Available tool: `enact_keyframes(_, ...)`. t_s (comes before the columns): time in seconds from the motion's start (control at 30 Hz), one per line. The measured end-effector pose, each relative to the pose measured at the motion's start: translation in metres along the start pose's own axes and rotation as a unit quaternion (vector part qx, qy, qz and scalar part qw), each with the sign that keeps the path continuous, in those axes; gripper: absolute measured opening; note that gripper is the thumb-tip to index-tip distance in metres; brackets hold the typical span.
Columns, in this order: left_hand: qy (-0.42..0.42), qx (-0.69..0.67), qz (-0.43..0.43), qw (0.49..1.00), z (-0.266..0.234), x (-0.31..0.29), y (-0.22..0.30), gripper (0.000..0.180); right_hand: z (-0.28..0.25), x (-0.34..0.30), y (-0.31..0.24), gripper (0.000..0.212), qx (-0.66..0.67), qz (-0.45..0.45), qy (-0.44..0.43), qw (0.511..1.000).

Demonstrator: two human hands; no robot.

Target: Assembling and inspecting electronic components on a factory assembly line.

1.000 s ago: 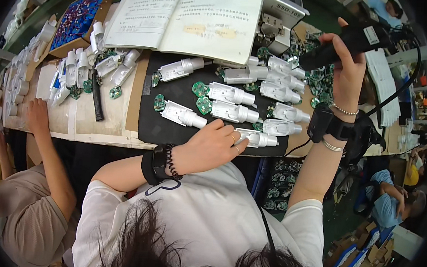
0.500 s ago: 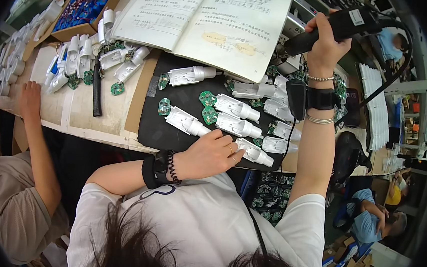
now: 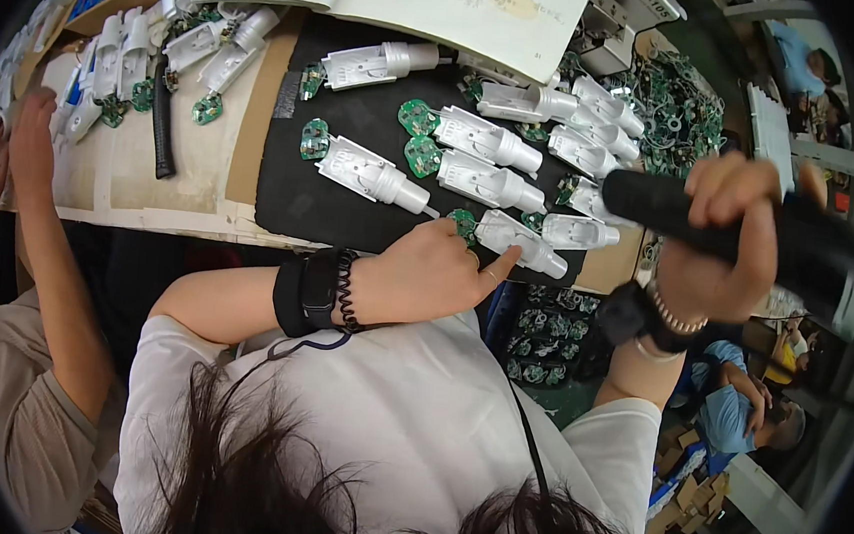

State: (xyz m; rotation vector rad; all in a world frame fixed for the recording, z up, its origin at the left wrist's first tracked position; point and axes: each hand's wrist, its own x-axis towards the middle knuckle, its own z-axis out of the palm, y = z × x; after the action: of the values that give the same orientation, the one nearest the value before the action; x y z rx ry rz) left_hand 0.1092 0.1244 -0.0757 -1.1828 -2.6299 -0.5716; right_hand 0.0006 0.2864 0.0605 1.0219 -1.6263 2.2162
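Note:
My left hand point(image 3: 431, 275) lies at the front edge of a black mat point(image 3: 350, 223), its fingers curled and its thumb against the nearest white plastic housing point(image 3: 521, 242). A small green circuit board point(image 3: 463, 227) sits at that housing's left end, beside my index finger. Off to the right, my right hand point(image 3: 726, 230) is raised, wrapped around a black corded hand tool point(image 3: 653, 198); motion blurs it, and its exact kind is unclear. Several more white housings point(image 3: 492, 139) with green boards point(image 3: 419, 118) lie in rows on the mat, beyond my left hand.
An open book point(image 3: 447, 13) overlaps the mat's far side. Green boards and wiring point(image 3: 672, 111) are heaped at the far right. Left of the mat lie a black-handled tool point(image 3: 162, 131) and more housings. A co-worker's hand point(image 3: 31, 140) rests at the far left.
The view has shifted, so the bench sits higher in the picture. My right hand has come down and nearer with the black tool. My left thumb has moved onto the nearest housing.

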Motion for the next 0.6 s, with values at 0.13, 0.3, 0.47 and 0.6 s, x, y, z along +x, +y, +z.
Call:
enact_keyframes(0.13, -0.002, -0.026, -0.009, 1.000, 0.002, 0.003, 0.001, 0.048, 0.005, -0.034, -0.016, 0.050, -0.044, 0.036, -0.032, 0.998)
enact_keyframes(0.3, -0.048, -0.054, -0.020, 0.997, -0.005, 0.007, -0.002, 0.048, 0.009, -0.055, -0.015, 0.046, -0.096, 0.039, -0.058, 0.993)
enact_keyframes(0.47, -0.047, -0.077, -0.039, 0.995, -0.008, 0.009, -0.002, 0.047, 0.012, -0.070, -0.007, 0.045, -0.111, 0.057, -0.063, 0.990)
enact_keyframes(0.6, -0.045, -0.096, -0.049, 0.993, -0.010, 0.010, -0.004, 0.045, 0.010, -0.073, -0.002, 0.043, -0.103, 0.073, -0.067, 0.990)
